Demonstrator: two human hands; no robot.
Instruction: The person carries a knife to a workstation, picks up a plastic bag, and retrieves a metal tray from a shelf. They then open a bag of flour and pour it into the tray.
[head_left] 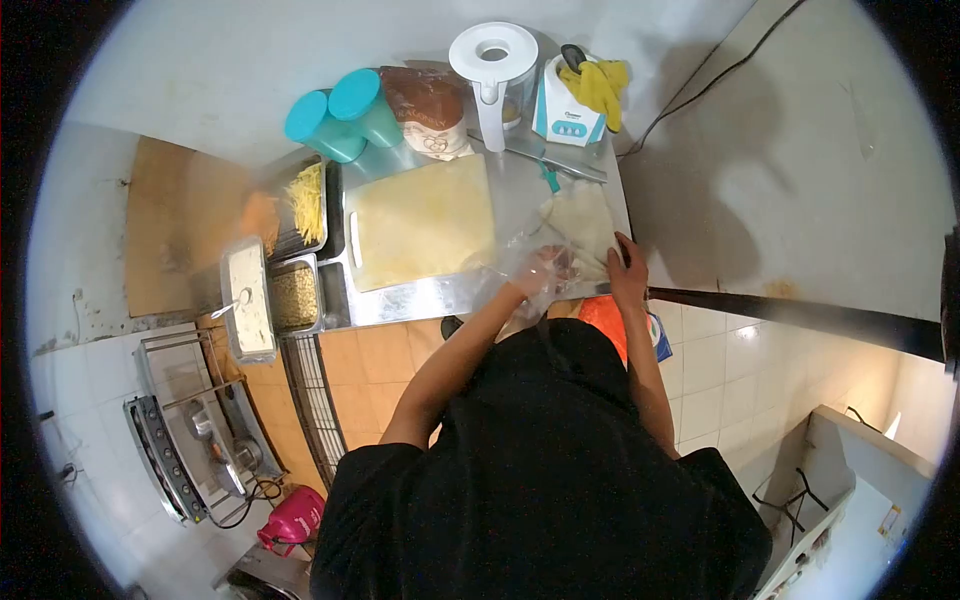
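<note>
Near the front right of the steel counter, a stack of pale, thin flat sheets (pixel 582 215) lies with a clear plastic bag (pixel 515 250) around it. Their exact kind is hard to make out. My left hand (pixel 545 268) is partly covered by the clear plastic, its fingers curled on the bag beside the sheets. At the right edge of the stack, my right hand (pixel 627 270) grips the border of the sheets between thumb and fingers. Left of the bag lies a large cream cutting board (pixel 425 220).
Behind the board stand teal-lidded containers (pixel 325 125), a brown bag (pixel 425 105), a lidded blender jug (pixel 492 80) and a white base (pixel 570 105) with a yellow cloth (pixel 600 88). A knife (pixel 555 158) lies nearby. Trays of yellow strips (pixel 306 205) and grains (pixel 295 295) sit left.
</note>
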